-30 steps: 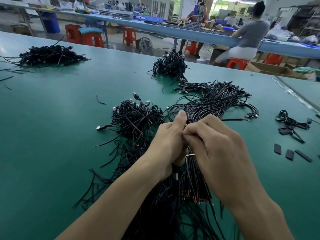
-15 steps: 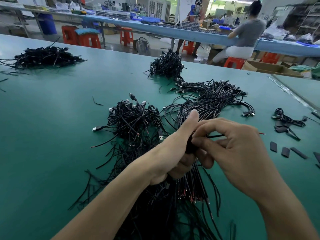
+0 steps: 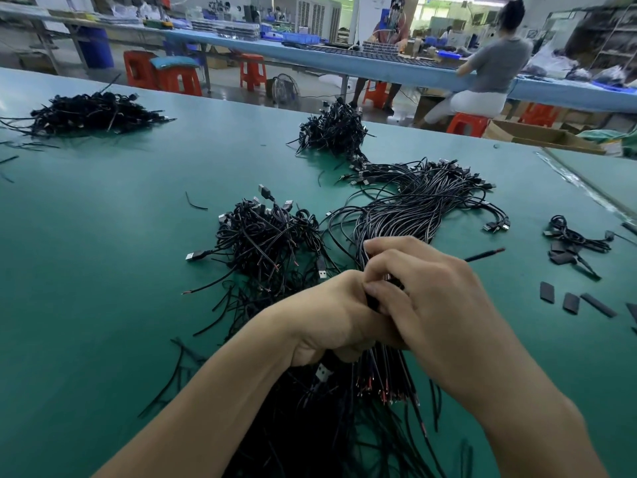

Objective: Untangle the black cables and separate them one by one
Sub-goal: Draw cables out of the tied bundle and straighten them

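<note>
A bundle of black cables (image 3: 381, 377) is gripped in the curled left hand (image 3: 331, 319) above the green table (image 3: 103, 270). The right hand (image 3: 437, 305) is pressed against the left, its fingers (image 3: 382, 267) curled into the strands at the bundle's top. The stripped ends hang just below both hands.

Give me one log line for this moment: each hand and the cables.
left hand: grips cable bundle | right hand: pinches bundle top | tangled pile: on table, not held | phase: separating

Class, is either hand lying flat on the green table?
No; the left hand and right hand both curl round the cable bundle.
</note>
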`<state>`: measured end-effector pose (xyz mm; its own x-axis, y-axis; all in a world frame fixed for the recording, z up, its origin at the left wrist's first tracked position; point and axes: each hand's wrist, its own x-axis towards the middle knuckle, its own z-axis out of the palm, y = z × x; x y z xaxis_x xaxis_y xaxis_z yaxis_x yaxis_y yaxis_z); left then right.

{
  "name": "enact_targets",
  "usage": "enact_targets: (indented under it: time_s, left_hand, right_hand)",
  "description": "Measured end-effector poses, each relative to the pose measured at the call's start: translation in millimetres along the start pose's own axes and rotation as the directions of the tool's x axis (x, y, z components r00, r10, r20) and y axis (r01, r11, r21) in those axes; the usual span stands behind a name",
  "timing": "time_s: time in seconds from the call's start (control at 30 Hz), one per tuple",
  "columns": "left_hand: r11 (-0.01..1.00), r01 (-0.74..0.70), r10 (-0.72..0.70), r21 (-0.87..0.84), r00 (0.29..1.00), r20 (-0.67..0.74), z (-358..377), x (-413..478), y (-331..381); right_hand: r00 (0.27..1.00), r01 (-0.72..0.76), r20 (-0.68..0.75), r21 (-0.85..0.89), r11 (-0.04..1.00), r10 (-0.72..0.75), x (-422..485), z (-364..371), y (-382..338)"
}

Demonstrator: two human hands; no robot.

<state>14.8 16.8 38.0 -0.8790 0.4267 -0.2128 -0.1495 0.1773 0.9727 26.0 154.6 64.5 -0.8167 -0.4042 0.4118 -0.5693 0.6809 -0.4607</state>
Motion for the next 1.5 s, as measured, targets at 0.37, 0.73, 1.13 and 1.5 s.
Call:
enact_targets:
  time_s: [0.37,0.73,1.13,1.5]
  left_hand:
    - [0.997,0.074,-0.073,-0.028,0.997,0.013,-3,-3,5]
    - [0.994,0.066,-0.071,0.084,0.996,0.053,6,-5,7]
    - [0.994,0.07,-0.075,0.081,0.995,0.064,2,-3,4]
    - [0.982,0.105,-0.093,-0.159,0.992,0.084,0,-2,3]
  right_hand:
    - [0.991,0.122,-0.059,-0.016,0.992,-0.122,-1,-2,7]
    - [0.996,0.085,-0.036,0.089,0.992,-0.082,-2,-10,10]
    - [0.997,0.06,0.048,0.002,0.998,-0.06,-2,-15,7]
    - [0.977,0.185,-0.084,-0.126,0.975,-0.196,-3,-13,2]
